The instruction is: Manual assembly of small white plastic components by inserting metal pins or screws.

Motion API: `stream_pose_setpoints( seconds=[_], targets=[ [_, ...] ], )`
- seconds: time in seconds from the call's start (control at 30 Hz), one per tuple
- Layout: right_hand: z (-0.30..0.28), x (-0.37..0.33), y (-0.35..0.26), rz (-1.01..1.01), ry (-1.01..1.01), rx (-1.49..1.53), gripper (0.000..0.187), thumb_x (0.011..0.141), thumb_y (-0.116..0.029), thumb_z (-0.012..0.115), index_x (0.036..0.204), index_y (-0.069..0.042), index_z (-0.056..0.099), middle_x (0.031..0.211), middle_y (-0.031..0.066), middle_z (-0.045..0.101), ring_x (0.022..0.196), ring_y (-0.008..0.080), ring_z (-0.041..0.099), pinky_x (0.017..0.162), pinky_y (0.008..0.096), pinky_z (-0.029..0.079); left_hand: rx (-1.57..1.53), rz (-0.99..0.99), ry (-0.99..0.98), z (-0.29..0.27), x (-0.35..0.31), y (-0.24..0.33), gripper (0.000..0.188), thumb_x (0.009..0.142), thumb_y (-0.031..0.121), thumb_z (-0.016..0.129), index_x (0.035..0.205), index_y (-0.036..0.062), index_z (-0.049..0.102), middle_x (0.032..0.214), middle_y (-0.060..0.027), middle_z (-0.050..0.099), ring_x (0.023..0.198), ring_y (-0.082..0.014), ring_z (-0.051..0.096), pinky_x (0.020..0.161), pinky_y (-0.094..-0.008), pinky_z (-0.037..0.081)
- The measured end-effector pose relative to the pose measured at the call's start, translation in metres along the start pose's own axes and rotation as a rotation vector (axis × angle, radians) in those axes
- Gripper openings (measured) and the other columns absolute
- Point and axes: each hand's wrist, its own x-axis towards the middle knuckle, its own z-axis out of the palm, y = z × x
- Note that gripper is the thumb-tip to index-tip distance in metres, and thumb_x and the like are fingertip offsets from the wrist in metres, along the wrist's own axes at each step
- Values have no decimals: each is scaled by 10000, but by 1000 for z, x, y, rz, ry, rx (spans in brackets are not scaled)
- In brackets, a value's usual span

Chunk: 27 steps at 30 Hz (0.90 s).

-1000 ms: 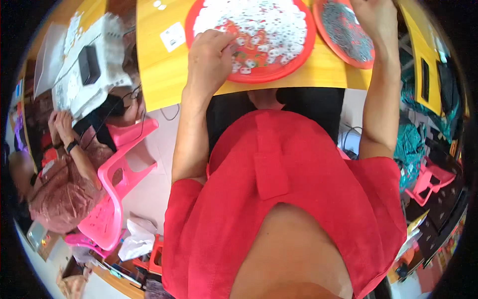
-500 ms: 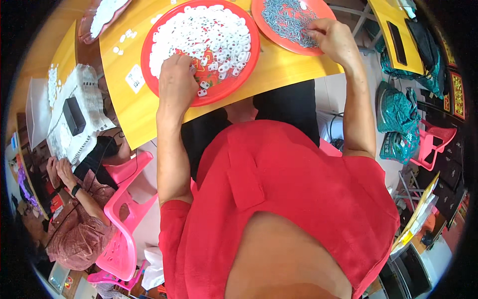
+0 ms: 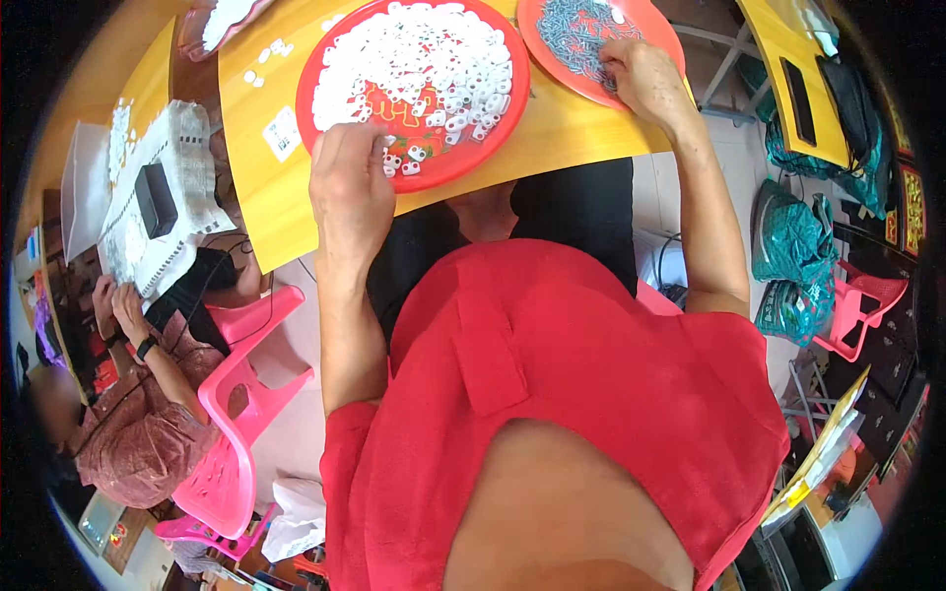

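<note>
A round red tray [image 3: 522,79] with many small white plastic pieces [image 3: 424,49] stands on the yellow table. My left hand [image 3: 353,187] is at its near-left rim. The fingers are curled closed beside a few loose pieces, and whatever is between them is hidden. To the right, a smaller orange-red tray [image 3: 670,39] is filled with small grey metal screws [image 3: 567,39]. My right hand [image 3: 650,87] reaches over its right side, with thumb and fingers pinched down among the screws. What the fingertips hold is too small to tell.
Several white pieces [image 3: 278,47] and a white printed label [image 3: 283,134] lie on the yellow table [image 3: 246,187]. At the left, a co-worker's hands [image 3: 123,307] rest by a cloth-covered table with a black box [image 3: 156,201]. A pink chair [image 3: 232,394] stands between us; teal bags [image 3: 793,236] sit at the right.
My left hand has drawn back from the white pieces toward the tray's near rim. My right hand has shifted slightly left over the screws. The whole view has moved a little.
</note>
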Motion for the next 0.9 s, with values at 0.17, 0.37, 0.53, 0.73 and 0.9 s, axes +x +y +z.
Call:
stream_pose_setpoints(
  seconds=[0.17,0.37,0.53,0.73,0.9],
  targets=[
    [-19,-3,-12,117,102,201,102,730,-134,557,772,-43,573,738,193,580,731,350,573,659,402,449,-420,-383,23,-10,-12,12,63,818,-1,505,844,-35,550,743,-110,597,635,-181,579,578,-278,455],
    [-11,0,6,100,178,214,158,780,-134,556,905,-49,598,785,148,616,718,258,612,642,319,452,-1155,-709,41,-5,-27,0,121,859,24,448,912,-35,540,756,-119,609,642,-145,590,515,-222,444],
    [-28,0,-9,388,149,380,178,778,-152,584,902,-27,608,765,111,633,676,148,586,628,277,444,-1272,-792,86,-3,-45,-5,130,862,15,426,932,-42,519,805,-150,609,674,-187,607,540,-242,467],
    [-19,7,2,381,109,836,88,767,-73,596,832,-20,624,734,20,603,670,87,538,617,208,425,-1280,-734,34,-3,-57,-16,146,864,38,424,943,-48,512,875,-181,597,751,-239,607,608,-269,472],
    [-19,2,16,302,108,1070,104,771,-38,590,869,-19,621,753,14,601,651,74,527,580,203,416,-1335,-690,-14,0,-61,-14,144,868,67,449,931,-41,521,872,-170,601,740,-222,604,596,-265,467]
  ],
)
